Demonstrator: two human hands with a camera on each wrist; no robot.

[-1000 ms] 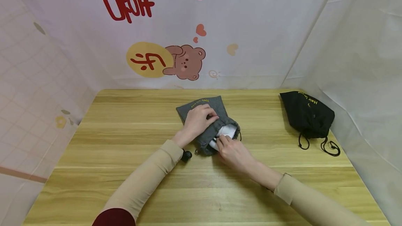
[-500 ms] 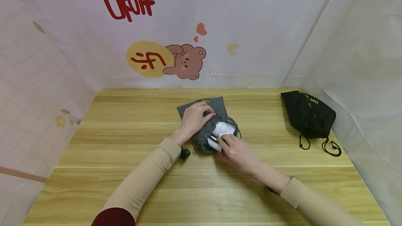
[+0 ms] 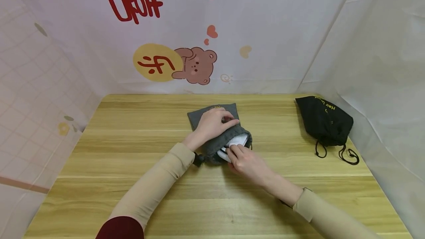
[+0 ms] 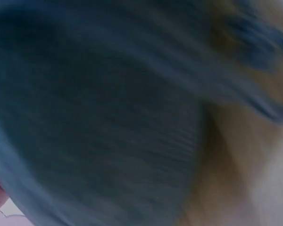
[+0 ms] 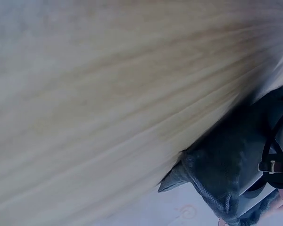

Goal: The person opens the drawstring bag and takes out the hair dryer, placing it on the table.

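Note:
A grey drawstring bag (image 3: 214, 145) lies at the table's middle, its mouth toward me. Inside the mouth shows a white hair dryer (image 3: 239, 140), mostly hidden by cloth. My right hand (image 3: 247, 163) pinches the dryer at the bag's opening with bent fingers. A black two-pin plug (image 5: 276, 170) shows close by these fingers in the right wrist view. My left hand (image 3: 212, 123) lies over the bag's upper side and grips its cloth between thumb and fingers. Blurred grey cloth of the bag (image 4: 108, 122) fills most of the left wrist view.
A full black drawstring bag (image 3: 327, 123) with yellow lettering and loose cords lies at the table's right edge. A small dark object (image 3: 198, 159) shows under my left wrist. White printed cloth (image 3: 265, 40) hangs behind the wooden table (image 3: 149, 202) and at both sides.
My left hand slid slightly right along the bag and its thumb spread from the fingers. The bag's mouth widened, then narrowed again around the white dryer. The right hand stayed at the mouth.

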